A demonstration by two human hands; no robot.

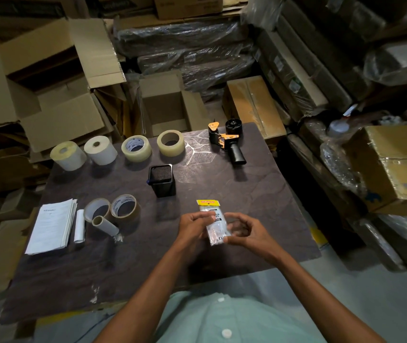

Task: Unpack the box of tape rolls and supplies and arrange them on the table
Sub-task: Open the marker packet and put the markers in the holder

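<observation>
I hold a small clear plastic packet (214, 220) with a yellow header card over the dark table (259, 194). My left hand (193, 225) pinches its left side and my right hand (243, 229) grips its lower right edge. Along the far edge stand two white label rolls (68, 155) (100, 149) and two clear tape rolls (136, 147) (170, 142). A black and orange tape dispenser (227, 141) lies at the far right. A black mesh holder (161, 180) stands mid-table. Two brown tape rolls (112, 209), a cardboard core (104, 225) and a paper stack (52, 226) lie at the left.
An open empty cardboard box (166, 105) sits just beyond the table's far edge. Stacked cartons and plastic-wrapped bundles (197, 53) crowd the back and right side. A small white roll (79, 226) lies beside the papers.
</observation>
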